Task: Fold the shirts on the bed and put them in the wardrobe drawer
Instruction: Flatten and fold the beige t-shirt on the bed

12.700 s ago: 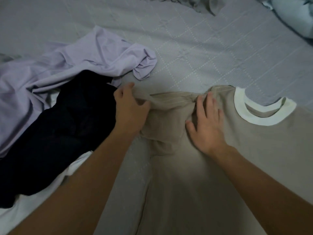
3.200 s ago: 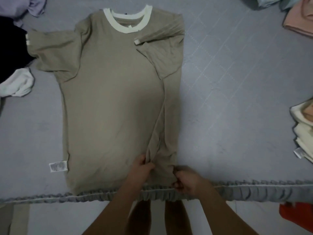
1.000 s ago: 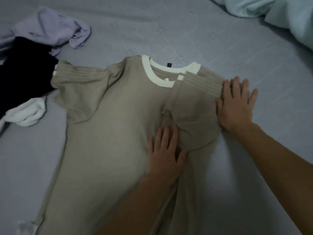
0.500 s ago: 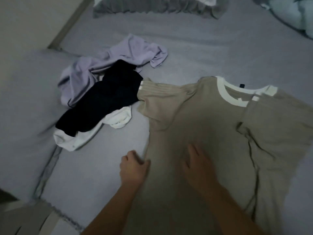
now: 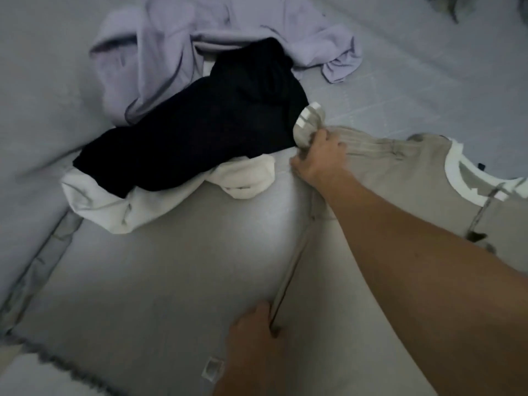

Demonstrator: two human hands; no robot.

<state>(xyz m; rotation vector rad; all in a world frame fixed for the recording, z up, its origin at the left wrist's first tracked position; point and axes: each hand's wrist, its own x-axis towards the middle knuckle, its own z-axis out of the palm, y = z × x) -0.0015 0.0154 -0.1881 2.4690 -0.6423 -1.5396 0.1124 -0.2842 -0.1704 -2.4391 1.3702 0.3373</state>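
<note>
On the bed (image 5: 143,281), right hand (image 5: 320,155) grips the beige shirt (image 5: 400,172) sleeve, left hand (image 5: 251,338) pinches its side edge

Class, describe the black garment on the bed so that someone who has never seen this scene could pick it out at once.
Start at the heap of clothes on the grey bed, left of the beige shirt. The black garment lies in the middle, over a white garment and in front of a lilac one. It is the only dark piece there.
</note>
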